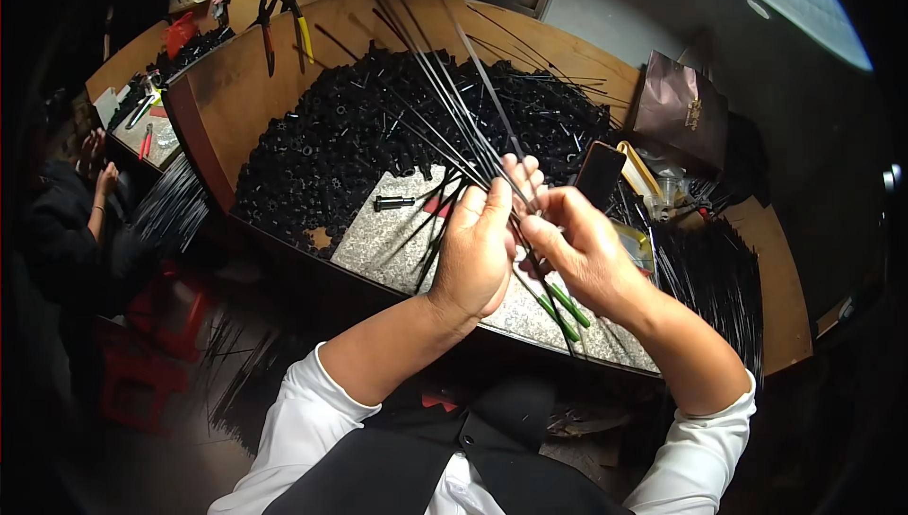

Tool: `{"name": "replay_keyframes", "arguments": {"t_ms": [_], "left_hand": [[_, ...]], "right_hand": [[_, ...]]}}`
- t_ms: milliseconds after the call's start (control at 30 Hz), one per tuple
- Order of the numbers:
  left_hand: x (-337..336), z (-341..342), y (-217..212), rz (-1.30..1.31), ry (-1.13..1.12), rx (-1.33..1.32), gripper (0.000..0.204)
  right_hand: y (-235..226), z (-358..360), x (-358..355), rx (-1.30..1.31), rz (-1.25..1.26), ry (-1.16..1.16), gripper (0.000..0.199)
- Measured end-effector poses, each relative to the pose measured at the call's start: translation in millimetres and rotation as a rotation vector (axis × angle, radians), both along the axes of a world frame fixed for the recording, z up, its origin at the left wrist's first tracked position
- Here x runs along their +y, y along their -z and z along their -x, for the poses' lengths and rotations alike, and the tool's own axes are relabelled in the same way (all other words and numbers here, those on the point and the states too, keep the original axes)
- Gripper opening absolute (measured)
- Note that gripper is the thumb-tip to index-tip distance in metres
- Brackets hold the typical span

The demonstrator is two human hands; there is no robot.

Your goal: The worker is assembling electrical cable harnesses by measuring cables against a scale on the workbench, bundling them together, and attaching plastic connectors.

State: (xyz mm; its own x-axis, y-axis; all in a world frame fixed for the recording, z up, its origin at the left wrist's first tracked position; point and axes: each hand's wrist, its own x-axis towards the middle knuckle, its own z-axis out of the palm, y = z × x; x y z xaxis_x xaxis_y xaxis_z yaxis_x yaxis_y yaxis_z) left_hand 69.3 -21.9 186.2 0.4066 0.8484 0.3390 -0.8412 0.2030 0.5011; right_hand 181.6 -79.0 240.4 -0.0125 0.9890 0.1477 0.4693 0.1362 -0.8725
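Observation:
My left hand (473, 255) is closed round a loose bundle of thin, dark rods (480, 148), which fan out up and away over the table. From the right, my right hand (591, 245) pinches at the same bundle with thumb and fingers, close to the left hand. Its fingertips are partly hidden among the rods. Below the hands, a tool with green handles (569, 305) lies on the speckled board (364, 241). A short black cylindrical part (393, 202) rests on that board, left of my hands. More dark rods lie on it beside my left hand.
Beyond the board rises a large heap of black tubular parts (331, 127). Red-handled pincers (269, 37) and yellow-handled pincers (302, 31) hang on the table's back rim. At right are a phone-like dark slab (600, 173), a brown bag (673, 104) and piled rods (714, 274). Another person (66, 212) works at left.

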Motion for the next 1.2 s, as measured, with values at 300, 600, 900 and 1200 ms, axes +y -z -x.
{"name": "replay_keyframes", "arguments": {"t_ms": [300, 600, 900, 1200], "left_hand": [[-6, 25, 20, -0.569, -0.501, 0.703, 0.03], [34, 0, 27, -0.52, -0.512, 0.735, 0.056], [58, -7, -4, -0.612, -0.313, 0.858, 0.015], [128, -80, -30, -0.857, -0.303, 0.692, 0.016]], "right_hand": [[5, -21, -20, 0.355, 0.219, -0.035, 0.017], [12, -32, -36, 0.023, 0.02, -0.034, 0.021], [37, -71, -74, 0.242, 0.388, -0.043, 0.043], [54, -103, -66, 0.45, 0.402, -0.004, 0.027]]}}
